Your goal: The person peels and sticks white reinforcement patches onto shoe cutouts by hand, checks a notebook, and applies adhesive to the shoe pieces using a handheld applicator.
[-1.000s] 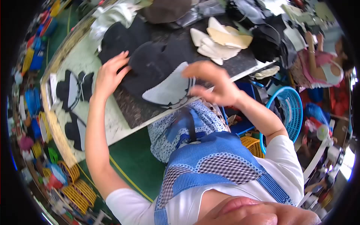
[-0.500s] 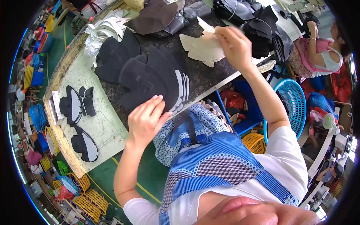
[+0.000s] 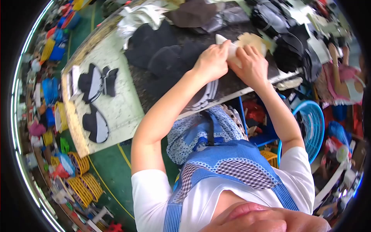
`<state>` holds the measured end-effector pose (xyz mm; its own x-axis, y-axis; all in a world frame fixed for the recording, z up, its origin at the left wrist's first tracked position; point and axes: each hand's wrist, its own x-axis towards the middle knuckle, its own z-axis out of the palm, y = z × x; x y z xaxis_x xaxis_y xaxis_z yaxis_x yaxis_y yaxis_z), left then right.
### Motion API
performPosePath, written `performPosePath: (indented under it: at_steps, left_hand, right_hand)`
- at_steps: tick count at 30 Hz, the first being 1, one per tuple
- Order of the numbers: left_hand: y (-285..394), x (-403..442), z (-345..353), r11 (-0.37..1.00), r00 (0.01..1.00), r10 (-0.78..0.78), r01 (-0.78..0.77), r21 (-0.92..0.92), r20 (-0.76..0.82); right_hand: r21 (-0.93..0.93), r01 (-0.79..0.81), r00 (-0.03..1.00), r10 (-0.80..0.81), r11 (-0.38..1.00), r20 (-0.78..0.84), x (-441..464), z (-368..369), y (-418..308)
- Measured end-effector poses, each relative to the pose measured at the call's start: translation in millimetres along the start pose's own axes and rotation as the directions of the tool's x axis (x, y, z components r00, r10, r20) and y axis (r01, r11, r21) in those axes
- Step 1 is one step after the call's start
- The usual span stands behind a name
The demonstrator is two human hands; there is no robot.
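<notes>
My left hand (image 3: pixel 212 62) and my right hand (image 3: pixel 252 65) meet over the dark worktop, both closed on a cream-white sheet piece (image 3: pixel 233 52) between them. Its pointed end sticks up past my left fingers; the rest is partly hidden by my hands. Just beyond my right fingers lies a beige cut piece (image 3: pixel 253 40) with a jagged edge. Black fabric pieces (image 3: pixel 164 60) lie fanned out left of my hands, their white-edged ends (image 3: pixel 206 94) showing below my left forearm.
Stitched black-and-grey pieces (image 3: pixel 96 123) lie on the pale table end (image 3: pixel 119 112). White strips (image 3: pixel 141 19) and bundled black parts (image 3: pixel 290 50) sit farther back. A blue basket (image 3: pixel 315 127) stands below the table's right side. Another person (image 3: pixel 340 79) sits at right.
My left hand has left the black pieces and moved right and up to join my right hand at the cream piece. The view has shifted, with the table appearing farther right.
</notes>
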<state>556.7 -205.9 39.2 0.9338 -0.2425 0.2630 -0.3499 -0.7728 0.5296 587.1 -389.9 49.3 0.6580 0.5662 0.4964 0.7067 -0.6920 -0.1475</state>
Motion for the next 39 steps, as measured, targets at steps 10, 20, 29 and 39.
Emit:
performPosePath:
  at_steps: [10,20,29,39]
  left_hand:
    - [14,2,-10,0.989,1.0,-0.006,0.002,0.149,0.029]
    - [116,-33,-84,0.899,0.985,0.009,-0.082,-0.43,-0.17]
    - [88,-72,-94,0.754,0.925,-0.322,0.379,-0.536,0.201]
    - [91,-98,-98,0.627,0.947,0.07,0.202,-0.752,0.312]
  right_hand:
    - [0.352,-0.145,0.697,0.348,0.925,-0.627,23,-66,54]
    - [0.529,0.099,0.949,0.08,0.843,-0.305,-28,-94,-25]
    - [0.829,-0.555,0.831,-0.066,-0.065,0.552,-9,-90,-35]
    - [0.549,-0.806,0.566,-0.556,-0.219,0.609,-48,-97,-61]
